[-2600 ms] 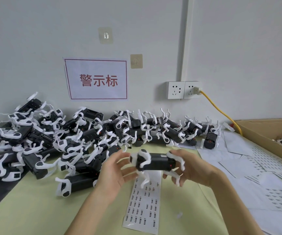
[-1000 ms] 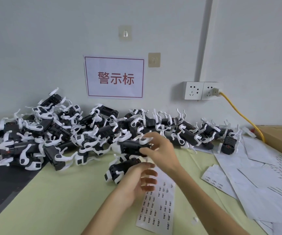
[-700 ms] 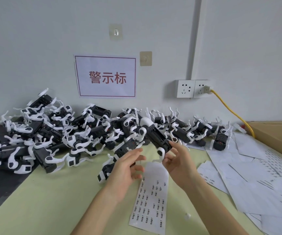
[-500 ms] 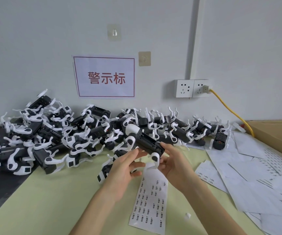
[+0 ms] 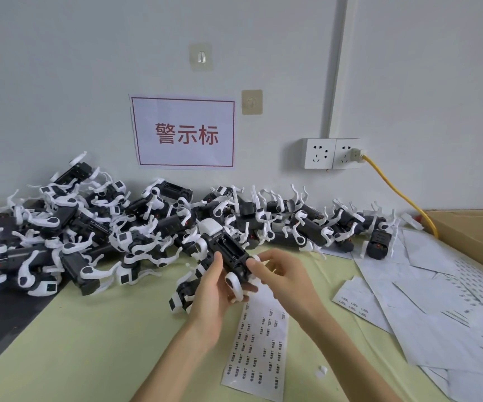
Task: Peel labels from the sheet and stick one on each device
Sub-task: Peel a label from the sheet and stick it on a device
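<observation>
A black device with white curved legs (image 5: 228,253) is held above the table, its open black underside facing up. My left hand (image 5: 215,288) grips its near left side, thumb on top. My right hand (image 5: 280,271) holds its right end with thumb and fingers curled round it. Below the hands a label sheet (image 5: 259,346) with rows of small printed labels lies flat on the yellow-green table (image 5: 89,343). A second device (image 5: 183,294) lies on the table just left of my left hand.
A long heap of black-and-white devices (image 5: 104,227) runs along the wall from far left to right. Used backing sheets (image 5: 437,300) cover the table's right side. A cardboard box (image 5: 472,236) stands at the far right. A yellow cable (image 5: 396,192) hangs from the wall socket (image 5: 333,153).
My right hand set one device at the pile and drew another out. Both hands have brought it down over the label sheet and turned it underside up.
</observation>
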### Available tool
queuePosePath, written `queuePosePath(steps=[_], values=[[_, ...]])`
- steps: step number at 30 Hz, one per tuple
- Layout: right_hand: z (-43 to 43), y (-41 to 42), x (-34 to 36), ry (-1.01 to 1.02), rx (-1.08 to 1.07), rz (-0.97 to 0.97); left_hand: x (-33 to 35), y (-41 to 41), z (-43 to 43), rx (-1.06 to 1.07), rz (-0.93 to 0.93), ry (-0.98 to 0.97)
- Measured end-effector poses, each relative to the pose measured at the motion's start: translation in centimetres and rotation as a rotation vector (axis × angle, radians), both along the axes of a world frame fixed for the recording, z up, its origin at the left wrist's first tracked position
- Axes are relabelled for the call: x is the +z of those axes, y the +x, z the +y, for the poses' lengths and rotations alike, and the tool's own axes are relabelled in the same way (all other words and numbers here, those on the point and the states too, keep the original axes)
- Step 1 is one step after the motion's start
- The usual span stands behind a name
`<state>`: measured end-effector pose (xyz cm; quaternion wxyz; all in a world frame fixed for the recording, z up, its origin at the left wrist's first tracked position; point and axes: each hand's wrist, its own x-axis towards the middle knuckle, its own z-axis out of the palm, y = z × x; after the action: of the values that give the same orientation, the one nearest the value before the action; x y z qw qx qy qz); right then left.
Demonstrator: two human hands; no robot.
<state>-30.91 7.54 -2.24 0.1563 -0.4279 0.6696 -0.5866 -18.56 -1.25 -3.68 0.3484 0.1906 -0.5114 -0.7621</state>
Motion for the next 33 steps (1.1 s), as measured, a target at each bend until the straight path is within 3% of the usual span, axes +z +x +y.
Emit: queuePosePath(steps=[7,21,33], values=[[0.1,0.7,-0.2,-0.107,0.033,0.112,-0.4,-0.1,0.5,0.010,-0.037,-0.045],[-0.2,0.6,-0.2,-0.170,0.030,-0.138,-0.5,-0.3,1.1,-0.098,-0.167,-0.304],[0.4,-0.2,0.5,-0.159,0.164,-0.506,-0.1,0.0,1.6,-0.083,-0.248,-0.501]])
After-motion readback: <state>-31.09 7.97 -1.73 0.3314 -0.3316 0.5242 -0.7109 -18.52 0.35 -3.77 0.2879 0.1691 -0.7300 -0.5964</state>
